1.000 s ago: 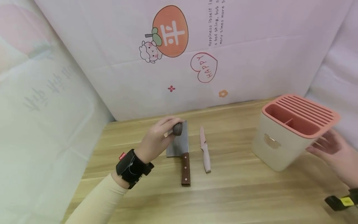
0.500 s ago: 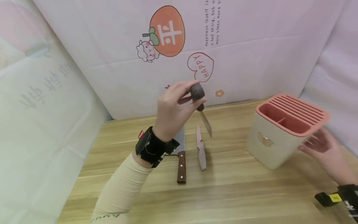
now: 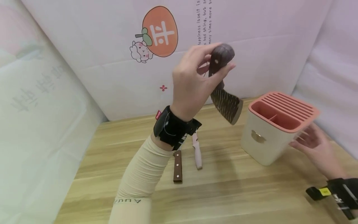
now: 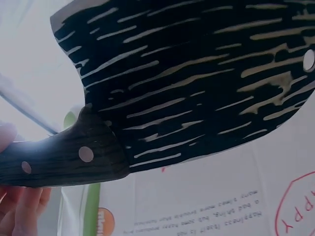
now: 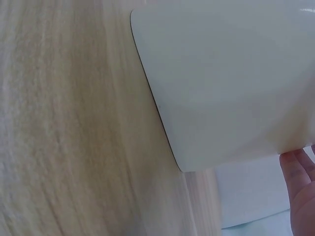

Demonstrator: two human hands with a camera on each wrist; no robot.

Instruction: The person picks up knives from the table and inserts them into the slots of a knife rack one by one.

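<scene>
My left hand grips a broad knife by its dark riveted handle, up in front of the back cloth. The blade points down toward the table, left of the knife holder. Black with pale streaks, that blade fills much of the left wrist view and has a hole near its far end. My right hand touches the right side of the white holder, whose coral lid has slots and two compartments. In the right wrist view, fingertips rest at the holder's edge.
A cleaver with a brown riveted handle lies on the wooden table, its blade mostly hidden behind my left wrist. Beside it lies a small pink knife, partly covered. White printed cloth hangs behind and at both sides.
My left hand has lifted the broad knife from over the cleaver, up and to the right toward the holder. The right hand stays at the holder's side; the head view has shifted slightly.
</scene>
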